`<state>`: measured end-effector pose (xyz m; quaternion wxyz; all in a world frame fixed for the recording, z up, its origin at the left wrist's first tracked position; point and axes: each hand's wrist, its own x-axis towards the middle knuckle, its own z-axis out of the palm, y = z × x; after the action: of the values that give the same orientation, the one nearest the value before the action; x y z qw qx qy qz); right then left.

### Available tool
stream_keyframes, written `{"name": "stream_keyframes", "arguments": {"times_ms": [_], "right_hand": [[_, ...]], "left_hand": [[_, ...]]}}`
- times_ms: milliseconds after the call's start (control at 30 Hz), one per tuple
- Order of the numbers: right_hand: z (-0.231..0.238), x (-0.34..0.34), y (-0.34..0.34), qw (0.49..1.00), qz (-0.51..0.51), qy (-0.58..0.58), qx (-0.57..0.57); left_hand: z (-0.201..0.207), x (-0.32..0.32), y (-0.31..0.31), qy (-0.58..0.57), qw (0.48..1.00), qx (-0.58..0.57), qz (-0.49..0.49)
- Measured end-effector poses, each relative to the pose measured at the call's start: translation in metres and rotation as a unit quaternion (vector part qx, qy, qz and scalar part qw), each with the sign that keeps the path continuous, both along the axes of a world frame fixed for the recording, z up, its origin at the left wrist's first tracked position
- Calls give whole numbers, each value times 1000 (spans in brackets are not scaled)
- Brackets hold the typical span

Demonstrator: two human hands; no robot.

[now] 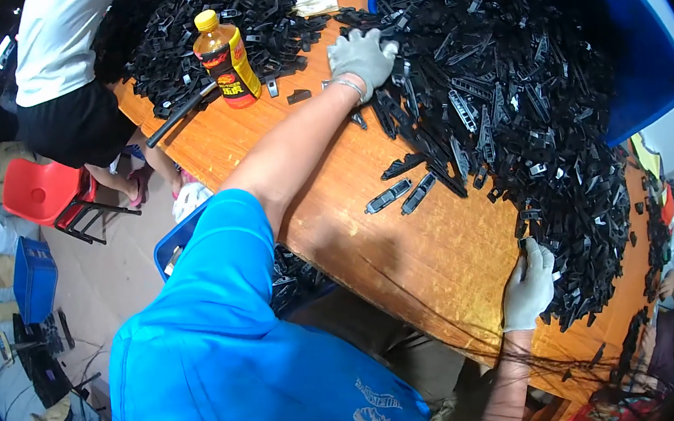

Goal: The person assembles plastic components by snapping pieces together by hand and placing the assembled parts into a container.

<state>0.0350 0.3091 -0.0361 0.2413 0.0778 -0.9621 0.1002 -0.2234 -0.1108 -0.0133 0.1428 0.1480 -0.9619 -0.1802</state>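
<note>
The left hand [361,56], in a grey glove, is laid flat with fingers spread on the far edge of the heap of black plastic parts [525,106] on the wooden table [409,260]. The right hand [528,284], gloved too, is pressed against the near edge of the heap, fingers loosely together, nothing visibly gripped. 2 single parts [402,195] are lying apart near the heap. A bottle [227,58] is seen behind.

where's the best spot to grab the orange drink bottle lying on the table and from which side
Grip the labelled middle of the bottle from above, fingers across its width. It lies on its side on the wooden table, cap away from the wearer, black parts crowding that end and a dark rod touching its base.
</note>
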Motion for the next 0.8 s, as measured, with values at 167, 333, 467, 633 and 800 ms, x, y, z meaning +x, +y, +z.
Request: {"name": "stream_keyframes", "arguments": {"times_ms": [167,333,467,633,800], "right_hand": [[-1,-1,1,1000,-1,0,7],[-2,0,3,1000,-1,-1,7],[3,0,-3,1000,-16,-20,1],[6,-3,-7,999,-13,-38,-18],[5,-7,-4,998,4,-41,-39]], "left_hand": [[3,49,31,21,996,16,-89],[-1,65,24,129,977,95,-143],[-3,-13,-26,240,966,73,-67],[-33,-137,-102,188,973,-99,-88],[-45,-153,-96,71,990,-109,-51]]}}
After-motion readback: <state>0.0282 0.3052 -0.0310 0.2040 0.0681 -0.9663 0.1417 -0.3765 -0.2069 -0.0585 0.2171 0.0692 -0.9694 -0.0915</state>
